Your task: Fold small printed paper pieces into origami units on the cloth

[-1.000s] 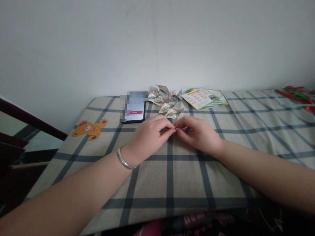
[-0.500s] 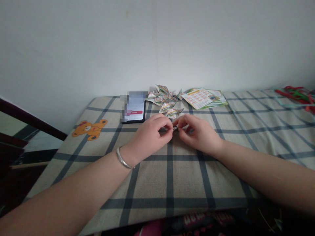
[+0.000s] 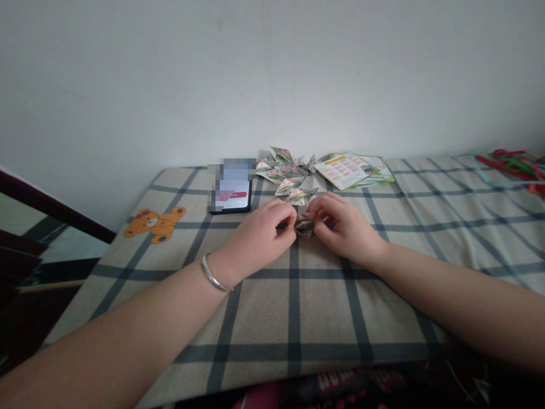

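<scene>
Between my two hands is a small piece of folded printed paper (image 3: 304, 225), partly hidden by my fingers. My left hand (image 3: 266, 230), with a silver bangle (image 3: 213, 274) at the wrist, pinches the paper's left side between thumb and fingertips. On its right side my right hand (image 3: 343, 227) is closed in a similar pinch. Just beyond my fingers lie several folded paper pieces (image 3: 284, 170) with coloured print, one of them (image 3: 302, 196) very near my right fingertips.
A phone (image 3: 233, 190) with a lit screen lies left of the folded pieces. Flat printed sheets (image 3: 347, 171) rest to their right. A checked cloth (image 3: 264, 307) covers the table, with a bear picture (image 3: 157, 224) at left. Red and green items (image 3: 513, 165) lie far right. A wall stands behind.
My hands have moved slightly apart, and more of the folded paper shows between my fingertips. The phone and the other papers have stayed put.
</scene>
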Action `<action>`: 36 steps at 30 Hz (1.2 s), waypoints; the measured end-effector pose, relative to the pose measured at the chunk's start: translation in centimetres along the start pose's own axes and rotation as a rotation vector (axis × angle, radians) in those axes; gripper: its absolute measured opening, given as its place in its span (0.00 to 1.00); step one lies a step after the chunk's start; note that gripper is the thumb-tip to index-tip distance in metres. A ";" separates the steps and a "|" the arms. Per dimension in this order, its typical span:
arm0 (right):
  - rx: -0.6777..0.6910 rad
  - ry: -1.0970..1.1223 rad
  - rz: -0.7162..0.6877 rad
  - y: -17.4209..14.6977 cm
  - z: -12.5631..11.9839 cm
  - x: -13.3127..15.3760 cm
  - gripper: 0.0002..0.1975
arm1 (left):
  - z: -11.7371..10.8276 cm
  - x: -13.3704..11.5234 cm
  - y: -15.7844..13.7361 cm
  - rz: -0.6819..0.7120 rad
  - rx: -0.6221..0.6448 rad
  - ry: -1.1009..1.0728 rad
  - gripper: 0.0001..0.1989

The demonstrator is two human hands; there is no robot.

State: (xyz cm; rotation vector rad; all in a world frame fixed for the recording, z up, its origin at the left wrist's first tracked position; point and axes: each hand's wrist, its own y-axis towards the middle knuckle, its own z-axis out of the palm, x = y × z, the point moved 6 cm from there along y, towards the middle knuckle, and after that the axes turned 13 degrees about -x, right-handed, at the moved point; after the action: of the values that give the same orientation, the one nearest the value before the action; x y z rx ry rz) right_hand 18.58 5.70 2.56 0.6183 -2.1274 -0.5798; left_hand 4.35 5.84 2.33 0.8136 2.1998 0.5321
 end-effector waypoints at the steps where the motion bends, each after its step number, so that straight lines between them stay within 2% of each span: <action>1: -0.008 0.009 0.001 0.0 0.0 0.0 0.07 | 0.0 0.0 0.0 0.002 0.002 0.007 0.05; 5: -0.034 0.058 -0.003 0.0 -0.2 0.0 0.08 | 0.1 0.0 0.0 -0.003 -0.001 0.019 0.07; 8: -0.046 0.081 0.002 0.0 -0.3 -0.2 0.09 | 0.1 0.4 -0.1 -0.038 -0.044 0.023 0.01; 11: -0.060 0.140 0.022 0.0 -0.2 -0.6 0.08 | 0.1 0.9 -0.3 -0.073 -0.090 -0.001 0.11; 17: -0.063 0.375 0.215 0.0 0.3 -1.9 0.08 | 0.3 1.4 -0.1 -0.177 -0.035 -0.107 0.13; 21: -0.087 0.438 0.245 0.0 0.3 -2.2 0.09 | 0.2 1.7 0.0 -0.205 -0.053 -0.201 0.12; 24: -0.080 0.424 0.215 0.0 0.3 -2.2 0.10 | 0.4 2.1 -0.1 -0.216 -0.053 -0.282 0.13; 31: -0.095 0.208 0.040 0.5 -0.4 -1.4 0.15 | 1.0 2.5 -0.1 -0.314 -0.042 -0.458 0.12; 36: -0.048 0.047 -0.060 0.3 -0.4 -0.5 0.10 | 1.0 2.6 0.1 -0.366 -0.049 -0.489 0.10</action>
State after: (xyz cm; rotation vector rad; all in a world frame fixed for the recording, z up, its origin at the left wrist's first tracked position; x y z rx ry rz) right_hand 19.09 6.18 2.66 0.6643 -2.0505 -0.6417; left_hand 3.73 7.85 0.44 0.4371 1.8098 0.1781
